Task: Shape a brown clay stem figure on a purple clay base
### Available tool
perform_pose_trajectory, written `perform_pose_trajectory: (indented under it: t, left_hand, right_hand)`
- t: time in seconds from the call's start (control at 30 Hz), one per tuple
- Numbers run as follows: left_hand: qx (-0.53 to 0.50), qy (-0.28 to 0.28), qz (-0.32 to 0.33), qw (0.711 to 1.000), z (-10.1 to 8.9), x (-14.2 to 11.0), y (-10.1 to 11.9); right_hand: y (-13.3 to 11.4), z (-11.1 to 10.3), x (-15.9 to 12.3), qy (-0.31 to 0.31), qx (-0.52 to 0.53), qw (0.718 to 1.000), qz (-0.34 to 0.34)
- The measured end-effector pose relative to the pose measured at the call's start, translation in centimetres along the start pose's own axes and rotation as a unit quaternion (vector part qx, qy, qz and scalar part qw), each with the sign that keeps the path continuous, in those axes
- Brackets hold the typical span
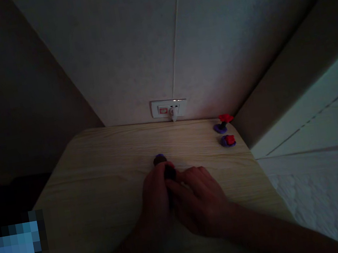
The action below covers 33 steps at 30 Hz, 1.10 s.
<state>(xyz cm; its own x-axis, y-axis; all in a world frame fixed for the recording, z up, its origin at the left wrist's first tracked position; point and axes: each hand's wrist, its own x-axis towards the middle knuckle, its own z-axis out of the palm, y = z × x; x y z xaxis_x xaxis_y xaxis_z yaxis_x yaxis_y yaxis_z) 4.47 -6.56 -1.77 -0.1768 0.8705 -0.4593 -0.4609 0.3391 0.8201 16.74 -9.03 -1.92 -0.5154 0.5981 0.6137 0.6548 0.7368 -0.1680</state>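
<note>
My left hand (154,191) is closed around a small dark piece (170,172) above the middle of the wooden table. From the other side, the bent fingers of my right hand (202,198) press on the same piece. A brownish round part with a purple edge (159,158) shows just beyond my left fingertips; whether it joins the dark piece cannot be told. My fingers and the dim light hide most of what is held. Both hands are close together, nearly touching.
Near the table's (111,153) far right corner stands a small red flower-like piece (225,118) on a dark stem and purple base. Just in front lies a red and purple piece (230,140). A wall socket (169,108) with a plug sits behind the table edge.
</note>
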Motion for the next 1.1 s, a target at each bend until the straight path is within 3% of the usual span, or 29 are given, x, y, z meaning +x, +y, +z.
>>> perform_pose_trajectory:
  t: [0.13,0.23,0.33,0.6,0.87,1.1]
  left_hand:
    - [-0.064,-0.054,-0.054,0.995,-0.1,0.1,-0.3]
    - [-0.067,-0.088,-0.104,0.988,-0.1,-0.1,-0.1]
    - [-0.048,-0.107,-0.136,0.984,-0.1,-0.4,0.0]
    - [-0.073,-0.119,-0.180,0.974,-0.4,-0.3,-0.3]
    - [-0.037,-0.178,-0.207,0.961,-0.3,-0.5,0.4]
    - [-0.040,-0.135,-0.190,0.972,-0.3,-0.7,-0.3]
  right_hand:
    - [0.9,-0.6,-0.4,0.044,0.080,0.996,-0.005]
    - [1.7,-1.1,-0.3,0.060,0.127,0.988,0.059]
    - [2.3,-1.1,-0.1,0.038,0.154,0.983,0.091]
    - [2.8,-0.9,0.2,-0.054,0.207,0.976,0.052]
    - [2.7,-1.0,0.3,-0.052,0.149,0.987,0.018]
    - [1.7,-0.6,0.3,-0.027,0.177,0.984,0.013]
